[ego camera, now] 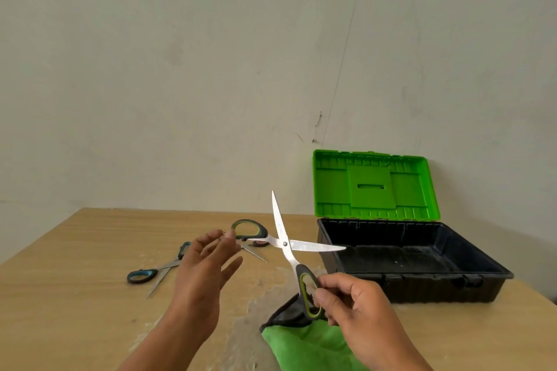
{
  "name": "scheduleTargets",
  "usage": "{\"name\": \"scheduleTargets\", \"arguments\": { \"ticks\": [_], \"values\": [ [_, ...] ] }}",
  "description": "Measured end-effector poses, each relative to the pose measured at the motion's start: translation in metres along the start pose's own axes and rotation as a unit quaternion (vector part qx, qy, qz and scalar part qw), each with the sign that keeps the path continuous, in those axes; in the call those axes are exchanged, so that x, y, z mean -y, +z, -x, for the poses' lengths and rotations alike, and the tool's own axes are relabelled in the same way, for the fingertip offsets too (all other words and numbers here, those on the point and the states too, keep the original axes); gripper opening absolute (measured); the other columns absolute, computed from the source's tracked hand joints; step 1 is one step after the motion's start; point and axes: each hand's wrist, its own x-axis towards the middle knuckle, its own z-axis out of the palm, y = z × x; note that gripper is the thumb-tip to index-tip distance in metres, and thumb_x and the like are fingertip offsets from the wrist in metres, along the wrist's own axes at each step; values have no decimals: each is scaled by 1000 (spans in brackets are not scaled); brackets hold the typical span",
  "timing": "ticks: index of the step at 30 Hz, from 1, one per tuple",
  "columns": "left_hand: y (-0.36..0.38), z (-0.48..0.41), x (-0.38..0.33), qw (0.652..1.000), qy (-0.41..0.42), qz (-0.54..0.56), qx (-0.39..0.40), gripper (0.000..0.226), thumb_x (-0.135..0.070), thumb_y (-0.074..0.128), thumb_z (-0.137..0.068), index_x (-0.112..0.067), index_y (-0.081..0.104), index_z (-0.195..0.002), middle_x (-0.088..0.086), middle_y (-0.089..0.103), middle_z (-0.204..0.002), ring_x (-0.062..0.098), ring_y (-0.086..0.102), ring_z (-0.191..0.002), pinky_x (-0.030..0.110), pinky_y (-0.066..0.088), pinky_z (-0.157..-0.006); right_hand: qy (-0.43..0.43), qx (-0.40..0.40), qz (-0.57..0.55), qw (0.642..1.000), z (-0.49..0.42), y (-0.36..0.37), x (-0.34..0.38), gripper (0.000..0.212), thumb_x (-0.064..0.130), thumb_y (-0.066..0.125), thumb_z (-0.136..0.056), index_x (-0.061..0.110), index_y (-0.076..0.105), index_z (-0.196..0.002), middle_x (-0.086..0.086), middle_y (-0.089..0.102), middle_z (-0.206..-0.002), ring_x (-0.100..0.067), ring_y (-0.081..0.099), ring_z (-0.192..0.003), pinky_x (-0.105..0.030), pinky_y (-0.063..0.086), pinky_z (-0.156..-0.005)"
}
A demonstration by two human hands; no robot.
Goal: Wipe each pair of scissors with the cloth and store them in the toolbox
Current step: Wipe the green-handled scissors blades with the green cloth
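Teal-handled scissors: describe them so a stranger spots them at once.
Start at the wooden table, well left of the black toolbox. The teal-handled scissors lie open on it, left of the left hand. Their handles are teal; the held pair has green ones.

Soft, even light is filling the frame, shadows staying faint. The left hand (208,262) is blurring slightly. Wide-angle stretching is showing toward 3 and 9 o'clock.

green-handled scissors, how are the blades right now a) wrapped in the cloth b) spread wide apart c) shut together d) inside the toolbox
b: the green-handled scissors form a wide cross in the air, one handle gripped by the right hand, the blades bare of the cloth and outside the toolbox.
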Motion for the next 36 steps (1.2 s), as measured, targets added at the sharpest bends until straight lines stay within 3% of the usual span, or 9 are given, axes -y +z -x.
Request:
{"name": "scheduleTargets", "arguments": {
  "ticks": [2,4,8,11,14,23,27,31,36],
  "values": [
    [3,-5,-5,998,15,-65,11,51,-22,77,-77,-22,58,-125,12,66,-120,25,67,-111,43,52,-98,-1,-7,6,1000,-2,-5,0,19,13,70,-94,29,78,-92,-6,76,-79,-5,59,-59,-26,57,-64],
    [8,-8,-9,987,30,-156,41,53,-27,79,-75,-34,61,-125,4,65,-124,20,64,-115,43,50,-101,-1,-11,5,1000,-5,-10,-1,19,12,68,-95,28,78,-94,-5,76,-78,-5,59,-59,-25,57,-64],
    [19,-13,-4,932,76,-347,72,29,-31,73,-87,-44,69,-113,-9,71,-109,5,61,-110,24,47,-83,-8,-31,-3,999,-15,-17,-4,20,9,67,-96,25,79,-97,-4,75,-74,-8,59,-59,-26,55,-64],
    [28,-13,0,931,65,-349,90,15,-20,69,-91,-30,76,-100,-4,78,-88,12,72,-88,31,58,-78,-8,-50,-24,998,-22,-20,-5,21,8,68,-95,26,79,-94,-4,75,-75,-7,59,-59,-25,56,-64],
    [40,-7,8,936,43,-331,116,17,-11,68,-91,-20,74,-105,3,79,-85,15,76,-77,31,62,-70,-2,-53,-36,998,-30,-19,-5,22,7,66,-96,26,78,-95,-2,76,-78,-7,59,-61,-25,56,-65],
    [65,-3,35,940,0,-302,160,22,-2,66,-91,-13,73,-109,9,78,-87,26,75,-72,38,62,-66,34,-72,-2,997,-38,-25,-20,22,10,68,-96,30,78,-95,1,77,-80,-8,60,-60,-34,60,-68],
    [75,-2,40,931,-2,-319,180,22,-1,68,-89,-14,72,-106,10,78,-86,25,76,-72,43,64,-70,51,-54,12,997,-37,-37,-27,20,13,66,-98,28,79,-98,3,77,-82,-6,64,-63,-28,57,-67],
    [86,-4,46,931,1,-318,181,22,-2,69,-89,-11,72,-108,8,77,-86,24,76,-72,40,64,-67,0,-88,92,992,-48,-53,-20,17,29,68,-96,31,76,-110,15,74,-97,6,65,-88,-9,51,-73],
    [108,-3,51,917,28,-339,208,21,-4,68,-91,-21,73,-103,-3,78,-83,17,75,-70,28,62,-63,-49,-80,151,984,-76,-66,0,15,41,73,-90,29,74,-100,12,70,-89,0,63,-83,-16,54,-73]
  ]
}}
